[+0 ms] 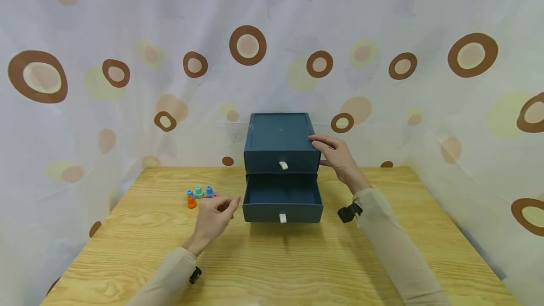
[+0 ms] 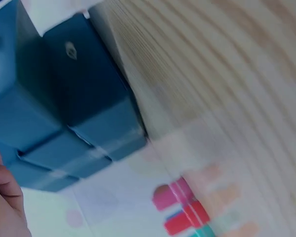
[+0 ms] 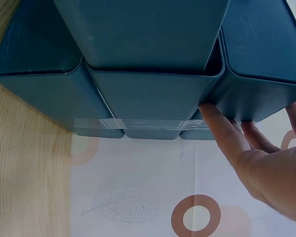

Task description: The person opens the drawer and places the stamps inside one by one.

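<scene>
A dark teal two-drawer box (image 1: 278, 138) stands at the back middle of the wooden table (image 1: 297, 263). Its lower drawer (image 1: 282, 211) is pulled out and looks empty; the upper drawer is closed. My right hand (image 1: 335, 155) rests with straight fingers on the box's upper right edge, and the right wrist view shows this hand (image 3: 256, 153) lying against the box (image 3: 148, 59). My left hand (image 1: 216, 211) hovers over the table just left of the lower drawer, its fingers loosely curled with nothing seen in them. Several small coloured pieces (image 1: 199, 195) lie just beyond it.
A spotted curtain (image 1: 85, 84) closes off the back and both sides of the table. The left wrist view is blurred and shows the box (image 2: 64, 113) and the coloured pieces (image 2: 182, 212). Bare wood spreads in front of the box.
</scene>
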Demonstrator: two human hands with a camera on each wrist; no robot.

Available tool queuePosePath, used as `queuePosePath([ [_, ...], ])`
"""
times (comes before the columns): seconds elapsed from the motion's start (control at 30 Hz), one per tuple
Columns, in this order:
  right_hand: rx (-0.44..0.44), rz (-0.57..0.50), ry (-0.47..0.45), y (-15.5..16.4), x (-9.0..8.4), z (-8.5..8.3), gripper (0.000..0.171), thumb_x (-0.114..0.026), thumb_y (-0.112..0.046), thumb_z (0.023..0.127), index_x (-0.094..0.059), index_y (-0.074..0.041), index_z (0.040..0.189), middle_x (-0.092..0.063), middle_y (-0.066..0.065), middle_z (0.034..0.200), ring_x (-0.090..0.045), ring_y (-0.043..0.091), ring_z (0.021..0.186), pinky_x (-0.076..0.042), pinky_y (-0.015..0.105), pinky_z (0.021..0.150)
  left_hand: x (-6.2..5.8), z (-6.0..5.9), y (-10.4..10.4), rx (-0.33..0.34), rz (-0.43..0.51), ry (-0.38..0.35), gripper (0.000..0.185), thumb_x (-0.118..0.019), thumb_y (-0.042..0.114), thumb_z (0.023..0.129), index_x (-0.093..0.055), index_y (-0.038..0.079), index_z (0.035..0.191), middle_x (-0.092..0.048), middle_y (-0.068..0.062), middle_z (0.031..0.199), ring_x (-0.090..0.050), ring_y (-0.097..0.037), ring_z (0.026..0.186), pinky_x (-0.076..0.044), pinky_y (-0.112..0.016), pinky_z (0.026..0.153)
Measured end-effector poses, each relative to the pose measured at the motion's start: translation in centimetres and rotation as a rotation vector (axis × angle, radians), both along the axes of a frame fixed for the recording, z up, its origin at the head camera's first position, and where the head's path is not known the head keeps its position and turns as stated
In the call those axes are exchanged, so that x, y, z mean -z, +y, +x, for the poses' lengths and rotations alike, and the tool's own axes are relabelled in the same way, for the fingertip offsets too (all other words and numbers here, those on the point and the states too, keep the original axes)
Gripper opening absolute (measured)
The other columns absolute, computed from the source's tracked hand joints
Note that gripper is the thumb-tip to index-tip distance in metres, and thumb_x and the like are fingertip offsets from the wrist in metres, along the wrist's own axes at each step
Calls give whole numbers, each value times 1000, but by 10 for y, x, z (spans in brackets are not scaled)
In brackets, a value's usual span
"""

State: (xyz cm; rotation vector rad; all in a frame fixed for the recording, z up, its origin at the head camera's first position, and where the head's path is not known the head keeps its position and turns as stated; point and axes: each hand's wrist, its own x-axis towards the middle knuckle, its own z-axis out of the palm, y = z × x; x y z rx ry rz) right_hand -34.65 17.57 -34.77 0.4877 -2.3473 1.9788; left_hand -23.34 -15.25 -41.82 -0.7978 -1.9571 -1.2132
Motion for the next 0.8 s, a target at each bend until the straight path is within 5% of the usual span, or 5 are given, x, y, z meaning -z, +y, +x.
queuePosePath([
  [0.1, -3, 1, 0, 0, 0, 0, 46, -55, -34, 101, -54, -8, 139, -37, 9, 155, -32, 30, 145, -40, 61, 105, 4, -5, -8, -53, 18, -66, 28, -67, -10, 86, -64, 7, 64, -55, -9, 48, -45, -6, 37, -37, -15, 38],
  [0.4, 0, 2, 3, 0, 1, -1, 46, -55, -35, 101, -55, -9, 139, -38, 9, 155, -33, 30, 144, -41, 61, 105, 29, -36, -39, -170, 224, -466, 32, -64, 18, 97, -68, 3, 68, -65, -14, 61, -61, -20, 50, -53, -26, 49],
  [0.67, 13, 11, -4, 0, 0, -1, 44, -55, -35, 101, -56, -11, 138, -39, 9, 154, -34, 31, 143, -41, 60, 105, 30, -47, -63, -295, 285, -660, 37, -63, 31, 97, -72, -5, 91, -70, -17, 79, -66, -37, 75, -56, -31, 63],
  [0.8, 14, 4, -12, 0, 1, 0, 44, -55, -34, 101, -56, -11, 138, -38, 8, 154, -34, 30, 143, -40, 61, 105, 31, -51, -75, -363, 272, -726, 34, -63, 31, 97, -72, 0, 105, -71, -17, 97, -64, -27, 86, -51, -23, 65],
])
